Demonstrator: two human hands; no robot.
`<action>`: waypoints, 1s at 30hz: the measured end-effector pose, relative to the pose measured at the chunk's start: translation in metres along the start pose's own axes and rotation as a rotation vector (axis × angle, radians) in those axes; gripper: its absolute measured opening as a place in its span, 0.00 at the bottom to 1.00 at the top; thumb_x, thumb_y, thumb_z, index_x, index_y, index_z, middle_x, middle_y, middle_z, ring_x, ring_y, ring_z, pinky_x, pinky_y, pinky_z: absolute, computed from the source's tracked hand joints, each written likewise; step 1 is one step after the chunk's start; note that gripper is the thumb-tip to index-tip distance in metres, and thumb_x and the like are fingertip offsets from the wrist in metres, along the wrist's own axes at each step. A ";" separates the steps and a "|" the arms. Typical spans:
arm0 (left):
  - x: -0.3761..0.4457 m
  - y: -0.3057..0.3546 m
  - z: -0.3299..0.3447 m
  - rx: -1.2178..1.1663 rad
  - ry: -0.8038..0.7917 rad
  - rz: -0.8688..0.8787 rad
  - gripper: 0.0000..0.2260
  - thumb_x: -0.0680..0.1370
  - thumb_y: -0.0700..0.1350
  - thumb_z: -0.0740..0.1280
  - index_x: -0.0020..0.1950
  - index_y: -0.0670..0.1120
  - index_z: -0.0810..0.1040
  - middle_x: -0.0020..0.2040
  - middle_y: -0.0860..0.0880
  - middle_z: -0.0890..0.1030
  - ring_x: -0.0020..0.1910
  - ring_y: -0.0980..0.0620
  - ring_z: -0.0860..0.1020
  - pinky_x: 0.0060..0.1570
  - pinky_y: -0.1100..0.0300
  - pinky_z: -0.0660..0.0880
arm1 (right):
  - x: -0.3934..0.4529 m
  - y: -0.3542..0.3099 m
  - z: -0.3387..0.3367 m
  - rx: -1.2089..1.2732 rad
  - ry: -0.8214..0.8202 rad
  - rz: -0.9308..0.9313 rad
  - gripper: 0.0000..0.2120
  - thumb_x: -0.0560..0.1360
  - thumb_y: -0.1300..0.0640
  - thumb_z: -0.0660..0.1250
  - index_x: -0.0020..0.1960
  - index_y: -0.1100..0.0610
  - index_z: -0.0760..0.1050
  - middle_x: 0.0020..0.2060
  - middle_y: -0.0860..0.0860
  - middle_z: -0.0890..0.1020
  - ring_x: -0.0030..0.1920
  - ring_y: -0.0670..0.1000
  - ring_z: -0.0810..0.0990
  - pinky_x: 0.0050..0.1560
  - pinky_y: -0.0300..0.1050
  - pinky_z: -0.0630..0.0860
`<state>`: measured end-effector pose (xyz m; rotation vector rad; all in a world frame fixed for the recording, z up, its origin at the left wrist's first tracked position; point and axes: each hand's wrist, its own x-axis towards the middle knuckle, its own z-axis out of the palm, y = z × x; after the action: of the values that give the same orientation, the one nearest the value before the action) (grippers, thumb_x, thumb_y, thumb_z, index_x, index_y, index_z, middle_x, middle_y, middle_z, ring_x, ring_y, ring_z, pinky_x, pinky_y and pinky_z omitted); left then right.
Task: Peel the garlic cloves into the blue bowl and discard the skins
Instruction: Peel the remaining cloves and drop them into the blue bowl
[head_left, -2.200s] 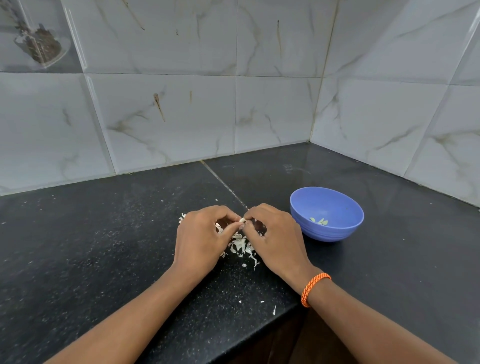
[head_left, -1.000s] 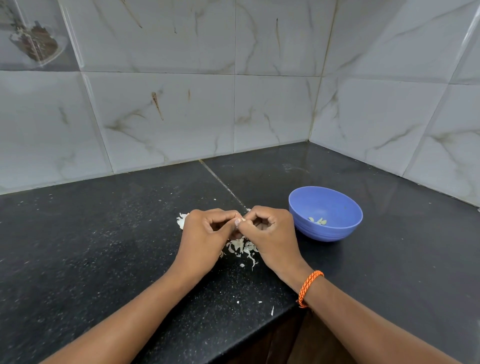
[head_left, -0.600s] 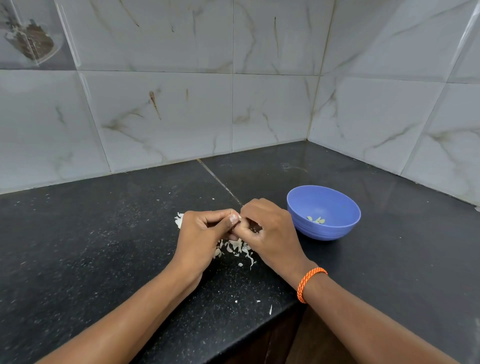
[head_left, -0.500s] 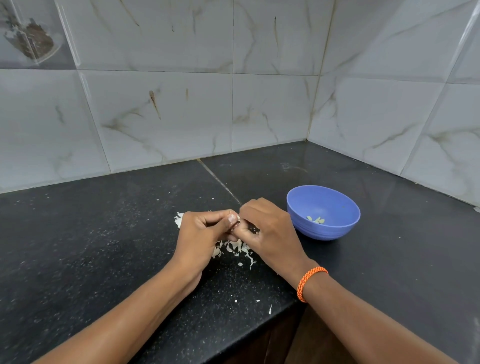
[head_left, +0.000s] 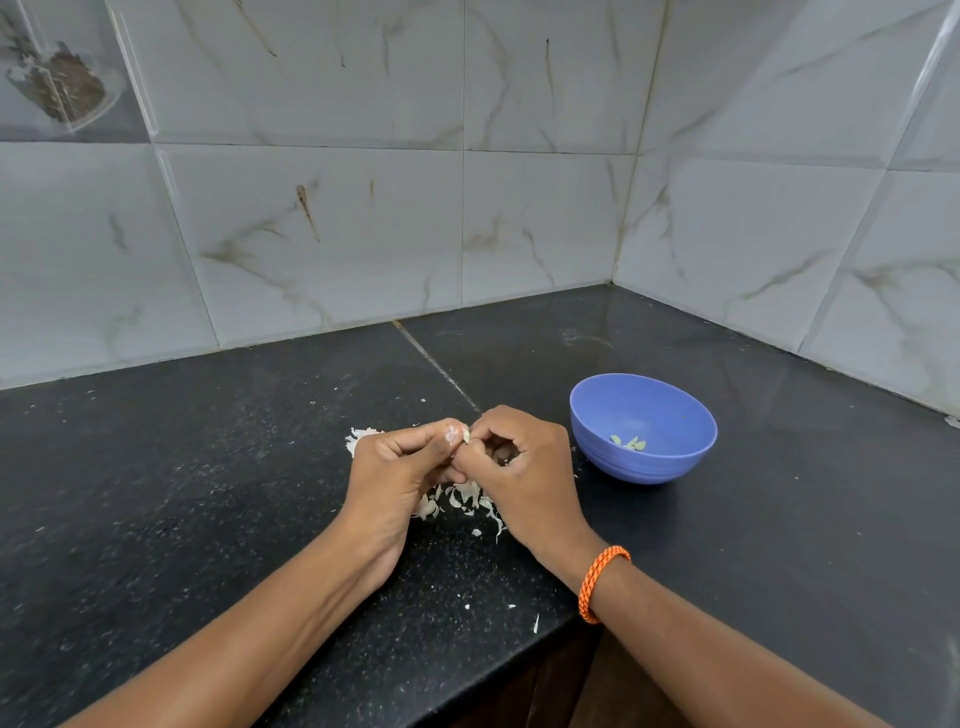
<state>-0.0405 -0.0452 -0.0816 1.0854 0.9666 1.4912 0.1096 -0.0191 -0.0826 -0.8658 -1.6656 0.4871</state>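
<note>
We see left hand (head_left: 395, 467) curled, thumb pinching garlic clove (head_left: 466, 434) against right hand (head_left: 524, 467) fingertips, both gripping it above skins (head_left: 462, 501) on black counter (head_left: 208, 493). Blue bowl (head_left: 644, 462) just right of hands, peeled cloves (head_left: 629, 442) inside.

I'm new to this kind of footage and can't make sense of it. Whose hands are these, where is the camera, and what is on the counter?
No machine here: a person wears a wide-angle camera on the head, looking down at their own bare hands. The left hand and the right hand, with an orange braided wristband, meet over the black speckled stone countertop and pinch a small pale garlic clove between their fingertips. Beneath them lies a pile of white papery garlic skins. To the right stands a round blue plastic bowl with a few peeled cloves inside.
</note>
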 end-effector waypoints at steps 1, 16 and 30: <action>-0.001 0.000 0.000 0.009 0.007 0.000 0.10 0.77 0.46 0.76 0.51 0.40 0.90 0.49 0.33 0.87 0.40 0.48 0.80 0.50 0.48 0.74 | -0.001 -0.001 0.002 -0.004 0.016 -0.004 0.11 0.73 0.63 0.74 0.34 0.57 0.77 0.29 0.48 0.79 0.31 0.50 0.77 0.32 0.52 0.74; -0.003 0.010 0.004 0.068 0.090 0.120 0.03 0.78 0.37 0.77 0.51 0.40 0.90 0.46 0.38 0.89 0.45 0.40 0.87 0.49 0.55 0.86 | 0.002 0.001 -0.007 -0.174 0.096 -0.050 0.05 0.78 0.61 0.72 0.46 0.53 0.85 0.43 0.43 0.85 0.46 0.47 0.85 0.46 0.49 0.81; -0.004 0.015 0.001 0.036 0.097 0.115 0.09 0.78 0.35 0.76 0.58 0.41 0.88 0.45 0.35 0.88 0.41 0.41 0.87 0.43 0.57 0.85 | 0.003 -0.005 -0.011 0.005 -0.007 0.058 0.08 0.78 0.65 0.74 0.54 0.55 0.89 0.59 0.44 0.84 0.58 0.45 0.84 0.58 0.39 0.80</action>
<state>-0.0430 -0.0513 -0.0675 1.1189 1.0158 1.6376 0.1182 -0.0217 -0.0739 -0.9117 -1.6488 0.5351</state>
